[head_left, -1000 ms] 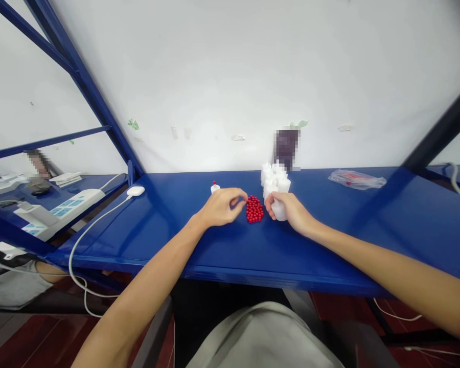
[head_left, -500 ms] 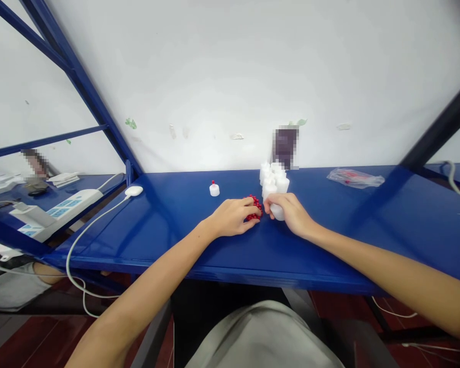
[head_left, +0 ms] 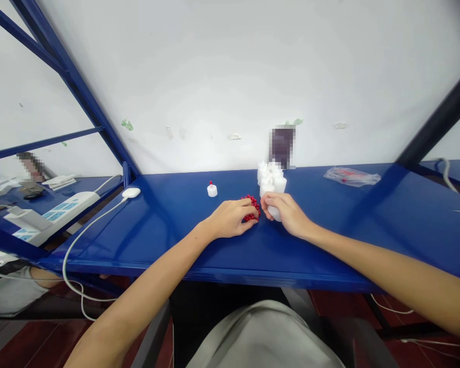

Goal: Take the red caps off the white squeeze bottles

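My left hand (head_left: 235, 219) is curled over the near left side of a cluster of small red caps (head_left: 254, 204), its fingertips among them. Whether a single cap is pinched between thumb and finger cannot be made out. Just to the right, my right hand (head_left: 287, 212) is closed around a white plastic bottle (head_left: 275, 213), mostly covered by the palm and fingers. Directly behind that hand stands a tight group of several white bottles (head_left: 272, 179). Apart from them, to the left, a short white bottle (head_left: 212, 190) stands upright with a red tip on top.
A clear plastic bag (head_left: 351, 177) with something red inside lies at the back right of the blue table (head_left: 168, 225). A dark pixelated object (head_left: 282, 145) leans on the wall. On the left are a white cable plug (head_left: 131, 193) and a power strip (head_left: 61, 212).
The view has shifted slightly. My right fingers have shifted a little on the white bottle. My left hand stays at the red caps.
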A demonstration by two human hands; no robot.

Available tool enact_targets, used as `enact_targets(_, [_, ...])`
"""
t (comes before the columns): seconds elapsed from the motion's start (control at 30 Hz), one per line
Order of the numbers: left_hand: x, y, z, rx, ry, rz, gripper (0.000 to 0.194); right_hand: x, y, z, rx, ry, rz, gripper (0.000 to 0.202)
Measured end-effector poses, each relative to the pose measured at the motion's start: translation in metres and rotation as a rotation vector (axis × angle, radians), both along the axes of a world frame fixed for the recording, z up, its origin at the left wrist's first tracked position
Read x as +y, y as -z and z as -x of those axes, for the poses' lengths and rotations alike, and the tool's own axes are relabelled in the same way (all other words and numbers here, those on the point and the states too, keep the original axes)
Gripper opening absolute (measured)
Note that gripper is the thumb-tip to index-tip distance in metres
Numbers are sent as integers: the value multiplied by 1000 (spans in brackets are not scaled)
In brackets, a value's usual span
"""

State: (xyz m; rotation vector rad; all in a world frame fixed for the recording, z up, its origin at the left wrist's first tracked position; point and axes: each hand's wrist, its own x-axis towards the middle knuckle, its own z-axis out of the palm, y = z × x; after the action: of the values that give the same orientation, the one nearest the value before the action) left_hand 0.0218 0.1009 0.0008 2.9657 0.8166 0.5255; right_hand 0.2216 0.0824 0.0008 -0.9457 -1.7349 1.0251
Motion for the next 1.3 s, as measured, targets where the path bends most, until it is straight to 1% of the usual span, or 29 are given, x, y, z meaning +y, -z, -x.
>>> enact_targets(0.07, [-1,-1,-1,-22,14,22,15,0,0,-1,-24,13,-5,28])
enact_targets(0.13, [-2,-3,-3,-106,15,45,12,1,1,-2,-44,23,-12,33])
enact_targets(0.27, [-6,-9,-10,-475,-71,107,10,1,2,-2,-43,8,-2,41])
enact_targets(0.3, [-7,-9,-13,-548,-73,147,11,0,3,-1,-37,-7,1,42])
enact_targets(0.37, [-10,-9,-17,-620,-36,242,13,-1,3,0,-24,-49,-11,43])
enact_targets(0.43, [-11,-7,-19,-640,4,309,13,-3,3,1,-14,-84,-31,40])
enact_targets(0.6, [-14,-3,-20,-642,16,377,11,-5,3,1,-31,-104,-30,36])
enact_targets(0.67, [-15,-3,-20,-621,20,379,10,-5,3,1,-36,-117,-25,35])
enact_targets(0.87, [-15,-1,-19,-569,13,319,8,-3,5,1,-46,-147,-4,30])
enact_targets(1.03, [-16,-1,-19,-523,69,371,11,-6,2,1,7,-202,13,17])
enact_targets(1.13, [-17,-1,-20,-525,84,395,15,-8,-1,2,22,-230,0,15])
enact_targets(1.23, [-16,-2,-21,-546,65,387,15,-9,-2,3,21,-215,19,14])
enact_targets(1.3, [-11,-3,-18,-622,24,383,14,-8,-3,3,-9,-165,23,17])
